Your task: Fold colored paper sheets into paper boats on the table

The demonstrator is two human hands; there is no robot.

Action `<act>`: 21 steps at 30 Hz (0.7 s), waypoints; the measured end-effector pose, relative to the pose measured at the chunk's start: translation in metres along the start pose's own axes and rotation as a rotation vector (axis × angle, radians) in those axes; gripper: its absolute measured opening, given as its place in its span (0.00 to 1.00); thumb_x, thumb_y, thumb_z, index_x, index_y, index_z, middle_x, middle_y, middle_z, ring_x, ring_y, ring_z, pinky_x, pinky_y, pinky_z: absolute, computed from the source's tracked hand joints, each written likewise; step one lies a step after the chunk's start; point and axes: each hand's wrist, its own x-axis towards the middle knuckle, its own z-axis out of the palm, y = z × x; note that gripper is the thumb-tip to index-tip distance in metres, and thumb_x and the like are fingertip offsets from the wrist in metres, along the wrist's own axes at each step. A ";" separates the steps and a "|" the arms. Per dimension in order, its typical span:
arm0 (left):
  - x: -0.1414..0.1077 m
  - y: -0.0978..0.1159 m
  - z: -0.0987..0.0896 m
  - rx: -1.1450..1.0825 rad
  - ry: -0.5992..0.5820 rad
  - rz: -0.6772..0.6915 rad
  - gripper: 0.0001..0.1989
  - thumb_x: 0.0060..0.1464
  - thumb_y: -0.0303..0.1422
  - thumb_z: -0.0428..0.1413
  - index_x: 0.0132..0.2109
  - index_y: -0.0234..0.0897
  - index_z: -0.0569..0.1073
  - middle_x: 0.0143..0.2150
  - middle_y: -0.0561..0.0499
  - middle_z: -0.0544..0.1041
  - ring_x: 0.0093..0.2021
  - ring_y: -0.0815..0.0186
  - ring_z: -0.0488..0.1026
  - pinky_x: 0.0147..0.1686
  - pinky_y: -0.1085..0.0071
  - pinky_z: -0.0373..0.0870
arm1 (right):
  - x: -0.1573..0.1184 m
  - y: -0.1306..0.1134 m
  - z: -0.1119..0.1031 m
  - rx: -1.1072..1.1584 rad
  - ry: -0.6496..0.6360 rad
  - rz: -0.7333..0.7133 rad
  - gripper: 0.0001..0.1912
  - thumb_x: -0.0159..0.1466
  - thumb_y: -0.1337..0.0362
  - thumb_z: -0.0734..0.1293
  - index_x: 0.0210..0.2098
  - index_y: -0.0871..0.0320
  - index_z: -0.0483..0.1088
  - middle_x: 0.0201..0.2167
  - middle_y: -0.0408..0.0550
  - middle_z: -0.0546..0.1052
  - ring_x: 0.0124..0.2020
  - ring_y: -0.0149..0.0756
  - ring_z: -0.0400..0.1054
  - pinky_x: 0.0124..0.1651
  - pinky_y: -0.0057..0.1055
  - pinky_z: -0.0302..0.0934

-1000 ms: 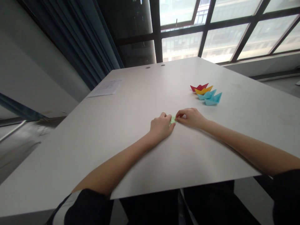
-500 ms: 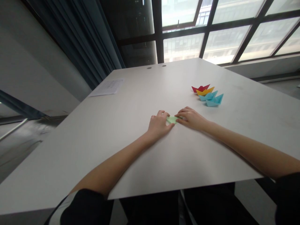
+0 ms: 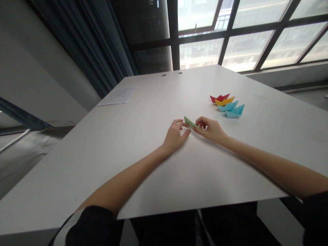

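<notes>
A small folded piece of light green paper (image 3: 190, 123) is held between my two hands, tilted, with one pointed corner up at its left. My right hand (image 3: 210, 130) pinches its right end between thumb and fingers. At its lower left edge my left hand (image 3: 176, 135) touches it with the fingertips, the thumb just below and the fingers curved apart from it. How firmly the left fingers grip is hard to make out.
Folded paper boats stand in a row to the right, beyond my right hand: red (image 3: 219, 98), yellow (image 3: 224, 101) and two light blue (image 3: 235, 111). Printed sheets (image 3: 118, 95) lie at the white table's (image 3: 153, 181) left edge. A window and a dark curtain are behind.
The green paper has been tipped up from lying flat, its corner now pointing up. My right hand has curled its fingers into a pinch, and my left fingers have shifted slightly.
</notes>
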 end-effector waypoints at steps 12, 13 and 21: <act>0.002 -0.002 0.006 -0.537 -0.067 -0.104 0.12 0.51 0.39 0.55 0.34 0.35 0.63 0.35 0.50 0.72 0.36 0.67 0.74 0.38 0.69 0.70 | -0.004 -0.011 0.001 0.157 -0.132 -0.078 0.12 0.54 0.56 0.67 0.33 0.58 0.68 0.32 0.46 0.76 0.32 0.33 0.68 0.37 0.32 0.61; 0.002 -0.002 0.006 -0.557 -0.069 -0.105 0.12 0.51 0.39 0.55 0.34 0.35 0.63 0.34 0.50 0.72 0.36 0.67 0.73 0.38 0.70 0.70 | -0.004 -0.010 0.001 0.178 -0.139 -0.079 0.12 0.54 0.56 0.67 0.33 0.58 0.68 0.33 0.46 0.76 0.32 0.33 0.68 0.38 0.32 0.61; 0.003 -0.007 0.005 -0.567 -0.023 -0.118 0.10 0.51 0.37 0.55 0.34 0.35 0.62 0.34 0.52 0.70 0.35 0.70 0.72 0.39 0.71 0.69 | -0.003 0.002 0.007 0.382 -0.120 0.014 0.17 0.53 0.53 0.67 0.37 0.58 0.66 0.31 0.45 0.73 0.27 0.30 0.67 0.31 0.30 0.62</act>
